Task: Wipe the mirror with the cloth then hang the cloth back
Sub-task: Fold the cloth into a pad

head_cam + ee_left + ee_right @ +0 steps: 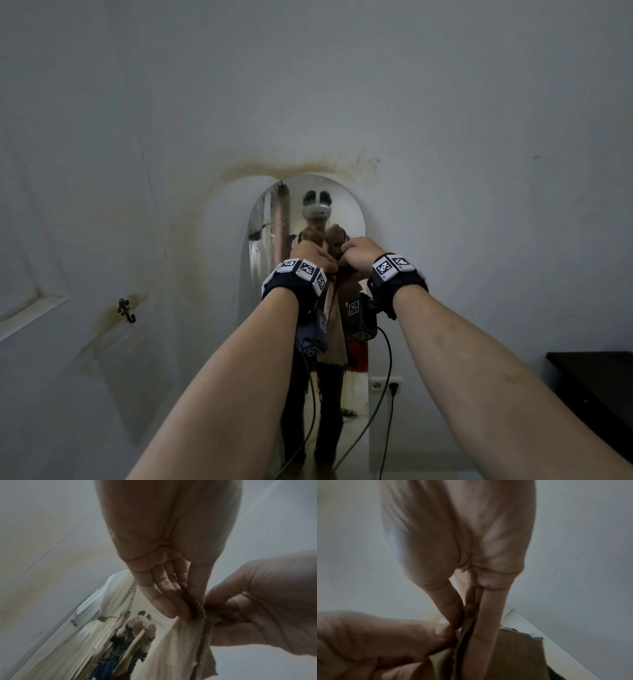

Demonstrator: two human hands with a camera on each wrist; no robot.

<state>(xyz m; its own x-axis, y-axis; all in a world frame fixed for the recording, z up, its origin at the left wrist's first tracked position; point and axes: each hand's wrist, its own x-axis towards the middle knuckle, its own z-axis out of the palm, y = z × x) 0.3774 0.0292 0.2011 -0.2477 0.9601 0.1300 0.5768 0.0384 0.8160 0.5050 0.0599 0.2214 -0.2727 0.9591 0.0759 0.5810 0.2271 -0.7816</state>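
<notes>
An arched mirror (308, 205) hangs on the pale wall straight ahead. In front of it, at chest height, both my hands hold a beige-brown cloth (334, 318). My left hand (315, 255) pinches the cloth's (180, 649) frayed top edge between thumb and fingers. My right hand (359, 255) pinches the same edge right beside it, thumb against fingers. The hands touch at the fingertips. In the right wrist view the cloth (513, 655) hangs down below the right hand (467, 626). In the left wrist view the left hand (190, 608) stands before the mirror (77, 635).
A small dark metal hook (126, 310) is fixed to the wall at lower left of the mirror. A black piece of furniture (589, 394) stands at the right. A wall socket (385, 385) sits low beside the mirror. Brownish stains ring the mirror's top.
</notes>
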